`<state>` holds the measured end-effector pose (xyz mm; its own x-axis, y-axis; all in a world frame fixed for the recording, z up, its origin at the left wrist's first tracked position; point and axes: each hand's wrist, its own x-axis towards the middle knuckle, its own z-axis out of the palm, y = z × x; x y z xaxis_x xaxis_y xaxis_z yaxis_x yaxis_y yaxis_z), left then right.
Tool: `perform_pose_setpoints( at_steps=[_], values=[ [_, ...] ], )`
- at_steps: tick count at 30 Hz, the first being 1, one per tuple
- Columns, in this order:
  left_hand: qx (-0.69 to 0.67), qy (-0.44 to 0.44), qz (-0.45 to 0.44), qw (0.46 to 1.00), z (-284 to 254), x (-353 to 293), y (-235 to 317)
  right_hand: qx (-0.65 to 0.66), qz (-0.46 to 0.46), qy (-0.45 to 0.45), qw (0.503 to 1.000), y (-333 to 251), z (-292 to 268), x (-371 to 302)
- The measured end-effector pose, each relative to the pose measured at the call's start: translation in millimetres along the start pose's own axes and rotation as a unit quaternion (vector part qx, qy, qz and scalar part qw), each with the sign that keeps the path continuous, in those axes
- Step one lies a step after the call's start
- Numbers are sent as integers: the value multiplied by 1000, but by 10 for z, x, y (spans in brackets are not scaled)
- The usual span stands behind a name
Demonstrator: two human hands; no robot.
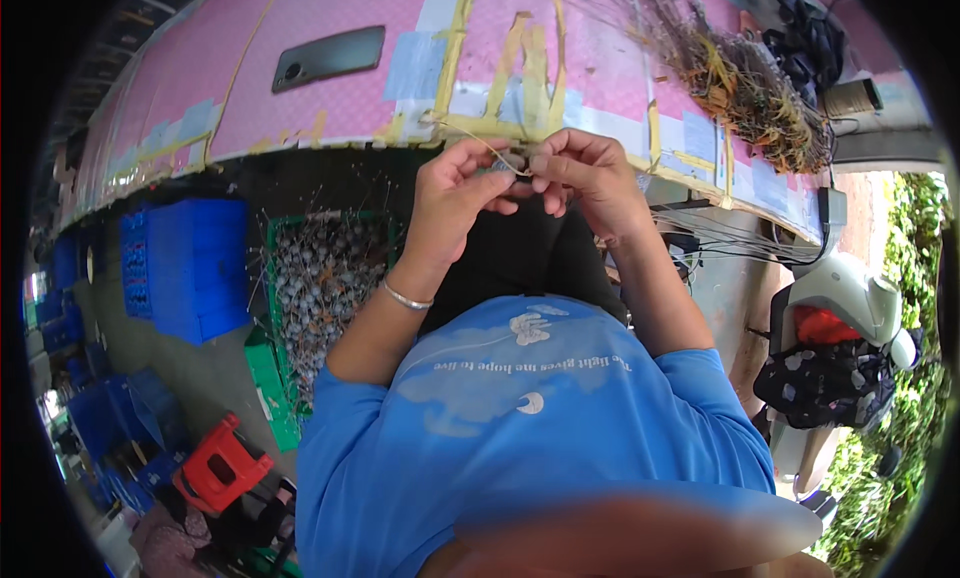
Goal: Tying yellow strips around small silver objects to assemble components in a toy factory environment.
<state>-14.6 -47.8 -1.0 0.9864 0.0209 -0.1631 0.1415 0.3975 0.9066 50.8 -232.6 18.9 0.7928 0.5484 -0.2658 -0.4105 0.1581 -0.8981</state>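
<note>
Two bare hands of ours meet at twelve o'clock, just before the edge of the pink, tape-patched table. Our left hand is nearly closed, thumb and forefinger pinched on a thin tan strand, whose free end points toward eleven o'clock; our right hand is likewise curled, its thumb and forefinger pinched at the strand's lower end. Between the fingertips we see a small grey piece, too blurred to name; which hand grips it we cannot tell. Our blue shirt, at six o'clock, carries the readable writing: one line of pale lettering, upside down to us, beside a white crescent. On the table, a dark phone lies at eleven o'clock, any maker's mark too small for us to read, and a bundle of dried stems at two. Toward nine, a green crate holds grey round heads, with blue crates farther out; a red stool stands at eight.
</note>
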Motion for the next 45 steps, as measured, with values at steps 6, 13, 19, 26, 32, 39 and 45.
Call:
perform_pose_setpoints(
  at_steps=[6, 13, 19, 26, 32, 39, 45],
  values=[
    [10, 8, 45, 999, 19, -39, 60, -32, -20, 14, 999, 176, 53, -106],
    [-26, 22, 57, 998, -7, -93, 63, -40, -19, 37, 998, 274, 81, -197],
    [-60, 5, 30, 998, -40, -90, 66, -336, -244, -6, 910, 501, 158, -303],
    [1, -82, -10, 997, 139, -178, 172, -78, -176, -31, 981, 368, -40, -39],
    [-12, -69, 2, 998, 182, -163, 107, 15, -198, -74, 977, 254, 41, -24],
    [-49, -44, -17, 998, 219, -106, 62, 62, -192, -29, 979, 279, 76, -7],
    [-11, -71, 83, 994, 239, -126, -16, 131, -86, 9, 988, 289, 48, 26]
  ],
)
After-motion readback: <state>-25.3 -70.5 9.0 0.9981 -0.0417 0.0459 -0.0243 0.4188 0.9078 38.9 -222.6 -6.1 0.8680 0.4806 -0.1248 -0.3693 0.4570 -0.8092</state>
